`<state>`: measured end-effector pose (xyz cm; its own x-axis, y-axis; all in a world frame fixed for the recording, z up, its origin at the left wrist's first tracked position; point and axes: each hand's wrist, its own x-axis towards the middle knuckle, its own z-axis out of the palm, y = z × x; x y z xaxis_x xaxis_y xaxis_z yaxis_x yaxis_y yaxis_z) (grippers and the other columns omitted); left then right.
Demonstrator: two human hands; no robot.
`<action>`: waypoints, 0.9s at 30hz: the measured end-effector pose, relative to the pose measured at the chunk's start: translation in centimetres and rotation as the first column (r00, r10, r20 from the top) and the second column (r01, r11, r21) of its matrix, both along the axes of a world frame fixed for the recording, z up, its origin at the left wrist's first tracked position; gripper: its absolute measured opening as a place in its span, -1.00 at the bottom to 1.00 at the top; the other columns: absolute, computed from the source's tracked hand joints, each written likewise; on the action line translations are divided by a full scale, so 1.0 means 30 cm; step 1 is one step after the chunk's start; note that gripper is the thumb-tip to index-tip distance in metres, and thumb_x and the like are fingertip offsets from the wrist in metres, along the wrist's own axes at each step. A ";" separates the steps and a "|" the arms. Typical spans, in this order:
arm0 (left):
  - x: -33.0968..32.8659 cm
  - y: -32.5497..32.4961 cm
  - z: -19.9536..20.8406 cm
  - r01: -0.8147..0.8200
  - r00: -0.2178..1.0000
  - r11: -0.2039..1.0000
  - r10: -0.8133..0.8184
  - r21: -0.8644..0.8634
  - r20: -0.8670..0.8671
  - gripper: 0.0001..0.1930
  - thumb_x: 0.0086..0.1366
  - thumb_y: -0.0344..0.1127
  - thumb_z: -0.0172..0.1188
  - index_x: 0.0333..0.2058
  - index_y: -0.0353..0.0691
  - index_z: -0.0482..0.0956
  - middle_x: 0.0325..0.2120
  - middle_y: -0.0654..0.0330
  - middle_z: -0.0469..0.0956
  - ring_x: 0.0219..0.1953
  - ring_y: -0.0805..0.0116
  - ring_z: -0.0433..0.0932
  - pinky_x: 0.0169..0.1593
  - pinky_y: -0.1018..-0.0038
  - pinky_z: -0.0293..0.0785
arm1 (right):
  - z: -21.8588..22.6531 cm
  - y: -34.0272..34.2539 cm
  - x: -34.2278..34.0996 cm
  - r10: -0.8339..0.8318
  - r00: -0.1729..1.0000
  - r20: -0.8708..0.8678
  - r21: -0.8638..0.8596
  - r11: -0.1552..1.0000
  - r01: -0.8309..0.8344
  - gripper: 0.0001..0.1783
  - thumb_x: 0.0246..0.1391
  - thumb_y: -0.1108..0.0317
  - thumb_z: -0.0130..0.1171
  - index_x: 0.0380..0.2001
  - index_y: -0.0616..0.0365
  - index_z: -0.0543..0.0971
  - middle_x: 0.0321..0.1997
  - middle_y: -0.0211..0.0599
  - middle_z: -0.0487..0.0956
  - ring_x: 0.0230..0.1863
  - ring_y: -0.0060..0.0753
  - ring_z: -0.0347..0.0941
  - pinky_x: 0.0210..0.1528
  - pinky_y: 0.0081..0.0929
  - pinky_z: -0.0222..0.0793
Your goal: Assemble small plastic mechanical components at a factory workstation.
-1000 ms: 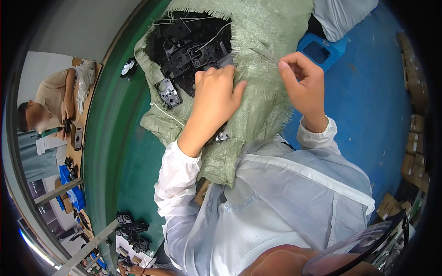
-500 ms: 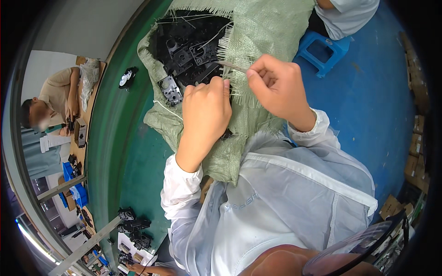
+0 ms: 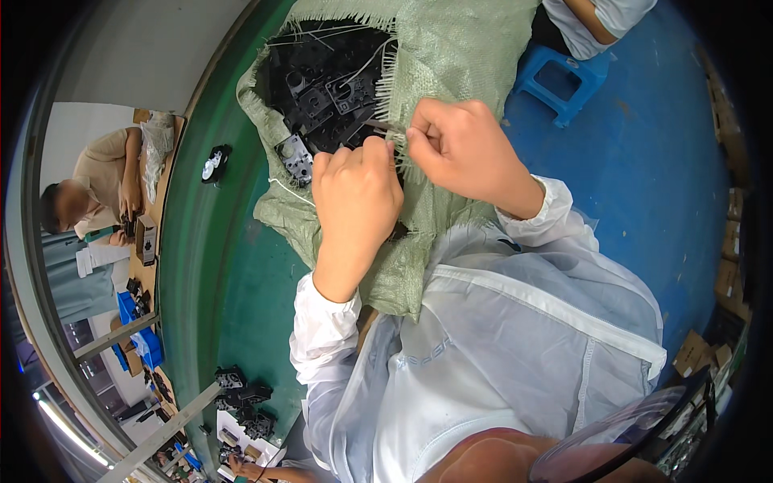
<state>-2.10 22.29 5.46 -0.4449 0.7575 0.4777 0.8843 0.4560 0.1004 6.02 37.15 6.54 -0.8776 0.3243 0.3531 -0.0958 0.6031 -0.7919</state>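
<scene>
A pale green woven sack (image 3: 459, 48) with frayed edges lies open in front of me. Black plastic parts (image 3: 322, 88) fill its opening, and a lighter grey plate-like part (image 3: 295, 158) sits near the lower rim. My left hand (image 3: 357, 193) is closed at the sack's near edge, its fingertips curled out of sight and seemingly gripping the weave. Just to its right, my right hand (image 3: 473, 150) pinches a thin greyish strip (image 3: 386, 125) between thumb and forefinger. The strip points left over the frayed edge; whether it is a sack strand or a tool, I cannot tell.
Under the sack is a green tabletop (image 3: 250, 274), with a small black-and-white part (image 3: 215, 164) at its left. More black parts (image 3: 245, 398) are clustered at lower left. A blue stool (image 3: 562, 84) stands at upper right, beside a person's arm. Another person (image 3: 105, 177) works at the far left.
My right hand has moved left, nearer my left hand, and the strip's tip now reaches farther over the opening. My left hand keeps its place at the sack's edge.
</scene>
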 end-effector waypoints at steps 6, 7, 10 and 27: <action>0.009 -0.054 0.017 -0.041 0.999 0.996 0.040 0.074 0.021 -0.78 0.25 -0.41 0.19 -0.57 -0.19 0.39 -0.72 0.18 0.41 -0.59 0.17 0.42 -0.37 0.28 0.23 | 0.029 0.037 0.101 0.109 0.992 0.060 0.061 0.992 -0.113 -0.87 0.04 0.50 0.18 -0.57 0.24 0.51 -0.82 -0.36 0.40 -0.80 -0.59 0.27 -0.70 -0.52 0.10; 0.016 -0.062 0.018 -0.042 0.999 0.996 0.040 0.074 0.023 -0.78 0.25 -0.41 0.19 -0.57 -0.19 0.39 -0.72 0.18 0.41 -0.59 0.17 0.42 -0.37 0.28 0.23 | 0.022 0.050 0.121 0.110 0.992 0.062 0.061 0.992 -0.114 -0.87 0.04 0.50 0.18 -0.57 0.24 0.51 -0.82 -0.36 0.40 -0.80 -0.59 0.27 -0.70 -0.52 0.10; 0.047 -0.082 0.032 -0.097 0.995 0.990 0.094 0.105 0.033 -0.78 0.26 -0.43 0.18 -0.56 -0.19 0.38 -0.71 0.17 0.39 -0.58 0.18 0.39 -0.37 0.29 0.21 | -0.003 0.100 0.184 -0.047 0.999 0.008 -0.331 0.942 0.047 -0.87 0.18 0.49 0.09 -0.47 0.22 0.51 -0.65 -0.56 0.49 -0.68 -0.84 0.29 -0.65 -0.73 0.11; 0.571 0.428 -0.512 0.180 0.969 0.974 -0.200 -0.137 -0.148 -0.76 0.21 -0.33 0.07 -0.18 -0.26 0.59 -0.33 0.16 0.62 -0.26 0.21 0.57 -0.13 0.21 0.38 | 0.015 0.242 0.389 -0.443 0.854 -0.274 -0.265 0.888 0.376 -0.80 0.30 0.38 0.05 -0.34 0.29 0.56 -0.51 -0.37 0.52 -0.56 -0.63 0.36 -0.51 -0.68 0.25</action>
